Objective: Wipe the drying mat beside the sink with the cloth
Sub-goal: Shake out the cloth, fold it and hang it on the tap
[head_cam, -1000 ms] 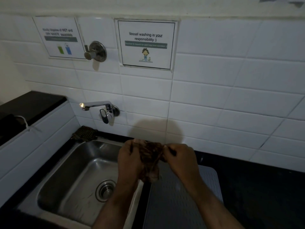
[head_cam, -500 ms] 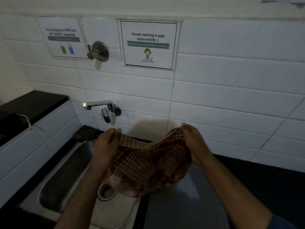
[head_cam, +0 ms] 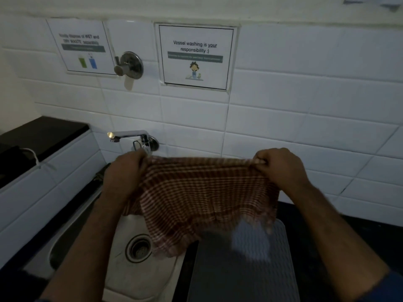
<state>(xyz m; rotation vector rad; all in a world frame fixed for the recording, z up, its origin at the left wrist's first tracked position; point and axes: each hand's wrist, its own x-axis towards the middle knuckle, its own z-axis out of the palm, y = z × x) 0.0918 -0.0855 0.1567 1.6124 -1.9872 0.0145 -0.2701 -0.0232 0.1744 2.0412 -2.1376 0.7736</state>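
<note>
Head view. Two bare forearms enter from the bottom edge, left hand and right hand both uncovered: no gloves, and no rings, watch or bands can be made out in the dim light. Right arm: edge of a blue sleeve at the bottom right corner, ending above the forearm. Left arm: a thin sliver of blue at the bottom edge, too small to tell more.

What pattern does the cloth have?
Brown-and-white checks on the cloth; the head view shows it.
</note>
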